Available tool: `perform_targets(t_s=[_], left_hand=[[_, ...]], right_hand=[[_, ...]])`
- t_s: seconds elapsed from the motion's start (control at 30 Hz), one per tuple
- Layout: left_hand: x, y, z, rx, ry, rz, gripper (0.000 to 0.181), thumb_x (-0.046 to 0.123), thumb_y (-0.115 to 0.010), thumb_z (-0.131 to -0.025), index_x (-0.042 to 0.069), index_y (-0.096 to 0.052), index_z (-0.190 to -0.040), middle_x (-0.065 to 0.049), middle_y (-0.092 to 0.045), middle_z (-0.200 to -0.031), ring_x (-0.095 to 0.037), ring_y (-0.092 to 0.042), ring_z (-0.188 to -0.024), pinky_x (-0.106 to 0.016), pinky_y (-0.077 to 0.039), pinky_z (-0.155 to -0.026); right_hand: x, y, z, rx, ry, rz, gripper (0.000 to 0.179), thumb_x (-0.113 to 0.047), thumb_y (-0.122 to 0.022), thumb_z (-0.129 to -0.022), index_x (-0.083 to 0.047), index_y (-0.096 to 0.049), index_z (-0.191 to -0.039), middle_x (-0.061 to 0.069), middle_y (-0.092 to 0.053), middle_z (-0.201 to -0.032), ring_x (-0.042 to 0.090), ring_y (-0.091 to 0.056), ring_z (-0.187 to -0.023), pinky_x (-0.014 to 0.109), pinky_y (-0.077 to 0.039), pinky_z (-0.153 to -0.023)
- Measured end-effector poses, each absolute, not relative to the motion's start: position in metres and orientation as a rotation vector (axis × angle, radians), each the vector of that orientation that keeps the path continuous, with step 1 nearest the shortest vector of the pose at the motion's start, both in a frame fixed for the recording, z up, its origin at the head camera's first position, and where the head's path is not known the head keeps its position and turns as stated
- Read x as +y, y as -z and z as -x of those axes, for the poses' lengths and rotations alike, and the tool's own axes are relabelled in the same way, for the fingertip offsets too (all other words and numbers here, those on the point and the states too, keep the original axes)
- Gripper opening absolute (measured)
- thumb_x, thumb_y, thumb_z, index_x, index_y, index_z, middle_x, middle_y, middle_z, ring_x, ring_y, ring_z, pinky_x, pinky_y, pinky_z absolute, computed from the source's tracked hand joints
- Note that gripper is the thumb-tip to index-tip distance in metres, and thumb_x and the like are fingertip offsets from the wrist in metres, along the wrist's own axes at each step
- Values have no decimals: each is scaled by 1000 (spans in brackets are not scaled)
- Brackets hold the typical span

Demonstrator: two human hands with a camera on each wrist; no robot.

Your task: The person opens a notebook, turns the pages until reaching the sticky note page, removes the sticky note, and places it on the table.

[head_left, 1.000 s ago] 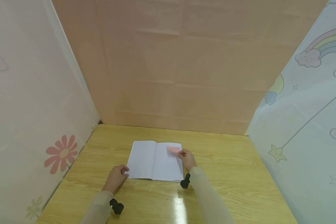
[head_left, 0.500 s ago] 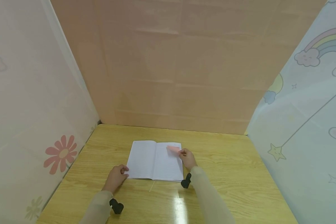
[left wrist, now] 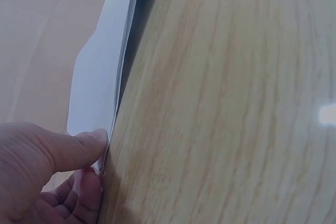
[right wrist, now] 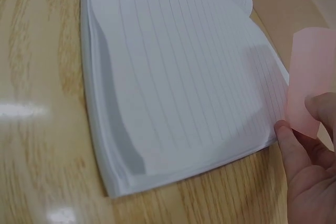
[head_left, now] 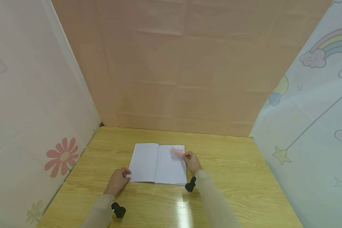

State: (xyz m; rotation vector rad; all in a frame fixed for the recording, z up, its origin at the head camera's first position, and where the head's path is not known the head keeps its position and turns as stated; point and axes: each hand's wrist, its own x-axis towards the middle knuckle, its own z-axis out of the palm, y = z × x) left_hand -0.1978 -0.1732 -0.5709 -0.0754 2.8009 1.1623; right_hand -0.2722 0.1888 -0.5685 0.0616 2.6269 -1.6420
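Observation:
An open notebook (head_left: 142, 163) with lined white pages lies on the wooden table. My left hand (head_left: 119, 181) grips its near left corner; in the left wrist view the thumb (left wrist: 89, 148) lies on the page and the curled fingers sit at the edge below. At the upper right of the right-hand page, my right hand (head_left: 192, 161) pinches a pink sticky note (head_left: 177, 152). The right wrist view shows the note (right wrist: 310, 77) standing up from the page between thumb and fingers, with one fingertip at the page's edge. A faint shadow falls on the lines beside it.
The wooden table (head_left: 231, 171) reaches a brown paper-like backdrop (head_left: 176, 79) behind. Patterned sheets stand on the left (head_left: 31, 126) and right (head_left: 310, 126). A thin pale ribbon (head_left: 154, 190) sticks out below the notebook's spine.
The pink sticky note's left end has lifted and bent a little more, and my right hand has shifted slightly to the right with it. My left hand and the notebook stay put.

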Motion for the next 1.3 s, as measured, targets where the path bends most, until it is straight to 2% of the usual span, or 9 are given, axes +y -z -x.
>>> perform_targets(t_s=[0.5,0.8,1.0,1.3], left_hand=[[-172,570,199,2799,-1158,93,16,1,-71,-83,4,-67,-98,-9,-61,-93,-24,-56,-88,-46,-48,-82],[-174,573,200,2786,-1143,106,17,1,-70,-83,4,-67,-100,-9,-58,-92,-23,-54,-86,-45,-47,-79],[-173,574,200,2789,-1164,99,17,1,-72,-82,4,-67,-98,-8,-57,-89,-23,-52,-84,-43,-47,-78],[-173,575,199,2794,-1153,101,17,1,-72,-82,4,-68,-98,-7,-58,-89,-22,-53,-84,-44,-47,-79]], right_hand=[[194,564,273,2685,1583,-61,15,-10,-57,-96,0,-64,-104,14,-65,-108,28,-60,-108,42,-50,-92],[201,568,274,2709,1586,-55,16,-13,-59,-95,-1,-65,-104,14,-65,-111,30,-58,-111,47,-45,-98],[207,564,271,2669,1609,-83,19,-19,-60,-96,-3,-65,-105,12,-65,-112,29,-58,-111,46,-45,-97],[227,556,268,2706,1618,-114,18,-19,-58,-97,-5,-65,-107,12,-64,-117,30,-56,-114,46,-46,-97]])
